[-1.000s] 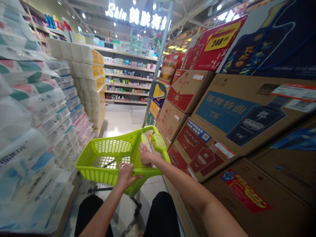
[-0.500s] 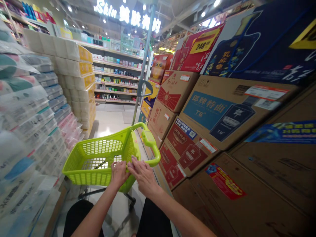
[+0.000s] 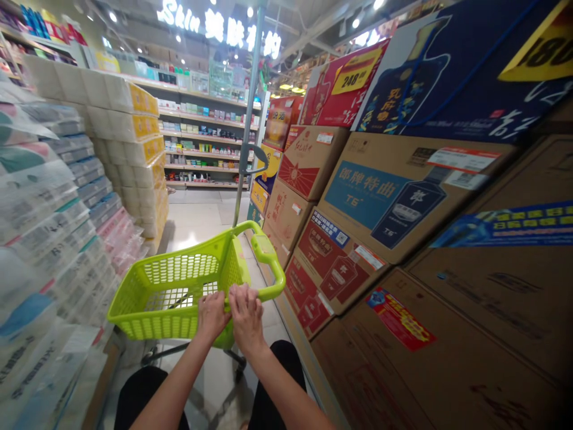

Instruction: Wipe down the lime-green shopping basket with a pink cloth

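A green cart [image 3: 152, 325] is placed directly before the person, in the aisle between stacked goods. Its near rim is gripped by the curled fingers of the left hand [image 3: 212, 316]; just beside it, the fingers of the right hand [image 3: 246, 313] are closed over the cart's edge, by the near end of the looped handle [image 3: 278, 278]. The fingertips of both are partly hidden. Through the slotted bottom of the cart's basket, pale patches of floor and a dark bar can be seen.

On the right, brown cartons [image 3: 358, 197] printed with bottles are stacked high, their contents hidden; they are topped by a red box [image 3: 326, 104] with a yellow "248" tag and a dark blue box [image 3: 470, 71]. On the left, plastic-wrapped grey packs [image 3: 85, 173] and pink packs [image 3: 119, 236] are piled, with taller white-and-yellow packs [image 3: 98, 122] stacked behind them.

The floor [image 3: 197, 216] is laid with pale, shiny tiles. A metal pole [image 3: 251, 101] bearing a grey loop [image 3: 260, 156] is seen upright behind the handle; whether it is fixed to the cart cannot be told. At the back, shelves [image 3: 203, 132] are filled with small boxes and bottles, beneath a lit "Skin" sign [image 3: 219, 27].
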A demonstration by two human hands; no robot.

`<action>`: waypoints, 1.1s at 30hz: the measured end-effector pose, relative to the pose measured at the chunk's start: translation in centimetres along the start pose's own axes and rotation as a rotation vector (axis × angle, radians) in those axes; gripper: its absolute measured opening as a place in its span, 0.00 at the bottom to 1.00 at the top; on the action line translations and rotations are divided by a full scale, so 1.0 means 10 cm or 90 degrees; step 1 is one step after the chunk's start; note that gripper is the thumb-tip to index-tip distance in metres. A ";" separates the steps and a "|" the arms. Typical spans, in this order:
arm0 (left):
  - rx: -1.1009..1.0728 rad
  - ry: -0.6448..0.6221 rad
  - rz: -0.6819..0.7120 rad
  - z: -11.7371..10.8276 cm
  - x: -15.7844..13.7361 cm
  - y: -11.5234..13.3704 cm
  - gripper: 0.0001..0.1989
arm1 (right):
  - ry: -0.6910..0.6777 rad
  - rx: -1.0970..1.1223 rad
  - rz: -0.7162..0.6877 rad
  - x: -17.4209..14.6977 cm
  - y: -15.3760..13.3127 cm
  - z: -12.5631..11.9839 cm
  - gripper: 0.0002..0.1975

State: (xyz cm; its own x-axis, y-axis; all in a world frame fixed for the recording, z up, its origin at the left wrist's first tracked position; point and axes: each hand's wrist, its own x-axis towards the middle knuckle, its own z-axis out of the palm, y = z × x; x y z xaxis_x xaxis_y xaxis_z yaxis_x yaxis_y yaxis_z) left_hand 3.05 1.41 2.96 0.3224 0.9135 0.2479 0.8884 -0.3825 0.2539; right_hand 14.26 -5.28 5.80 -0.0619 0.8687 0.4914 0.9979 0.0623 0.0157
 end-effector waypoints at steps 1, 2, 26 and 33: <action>0.004 -0.001 0.000 -0.01 -0.02 -0.01 0.14 | -0.015 0.023 -0.029 0.01 0.05 -0.01 0.26; 0.009 -0.001 0.000 -0.03 -0.03 -0.02 0.15 | -0.029 0.041 -0.045 0.03 0.15 -0.05 0.26; -0.035 -0.049 -0.019 0.23 -0.37 -0.37 0.18 | 0.068 0.055 0.301 0.31 1.29 -0.07 0.30; -0.041 -0.037 -0.018 0.41 -0.33 -0.03 0.18 | -0.007 0.150 0.128 -0.06 0.20 0.42 0.31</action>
State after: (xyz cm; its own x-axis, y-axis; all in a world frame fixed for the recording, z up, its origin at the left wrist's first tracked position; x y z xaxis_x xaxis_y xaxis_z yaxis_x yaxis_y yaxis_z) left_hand 3.06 -0.89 -1.81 0.3177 0.9299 0.1854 0.8751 -0.3628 0.3203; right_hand 16.18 -3.66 1.89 0.1342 0.8805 0.4547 0.9591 0.0001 -0.2832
